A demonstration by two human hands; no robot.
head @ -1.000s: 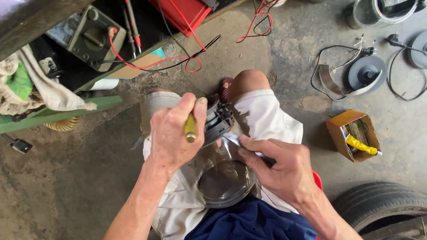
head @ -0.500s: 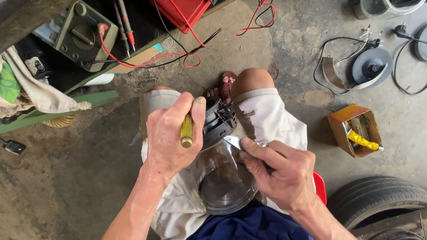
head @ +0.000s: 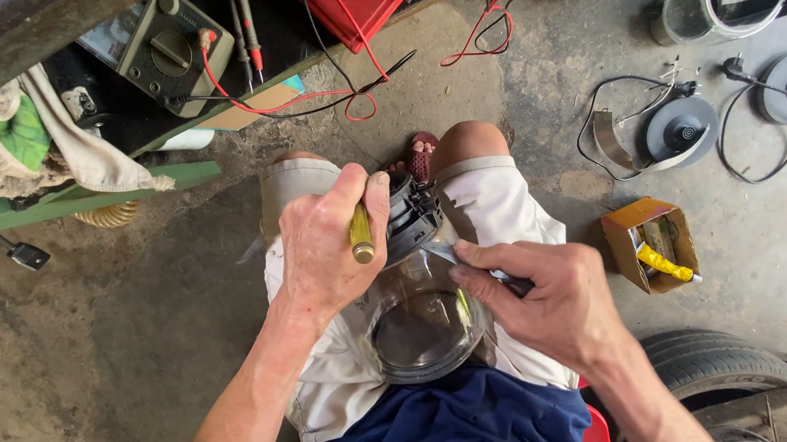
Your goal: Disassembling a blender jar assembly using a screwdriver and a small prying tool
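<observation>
Glass kettle [head: 423, 327] lies on its side across the person's lap, black base end [head: 409, 215] pointing away toward the knees. L hand [head: 324, 244] fisted tight round a yellow-handled screwdriver [head: 361, 234], tip hidden behind the base. R hand [head: 557, 299] pinches a thin metal tool [head: 442, 249], prob. tweezers, tip at the base/glass joint. Small cardboard box [head: 649, 243] on the floor to the right.

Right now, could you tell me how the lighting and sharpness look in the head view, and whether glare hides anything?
Head view: soft, even daylight with only faint shadows; the left hand gripping a yellow-handled tool and the right hand on a thin metal tool are sharp; the glass kettle shows mild reflections that hide little; the top-left corner is a pale, blurred patch; wide-angle bending is slight at the edges.
</observation>
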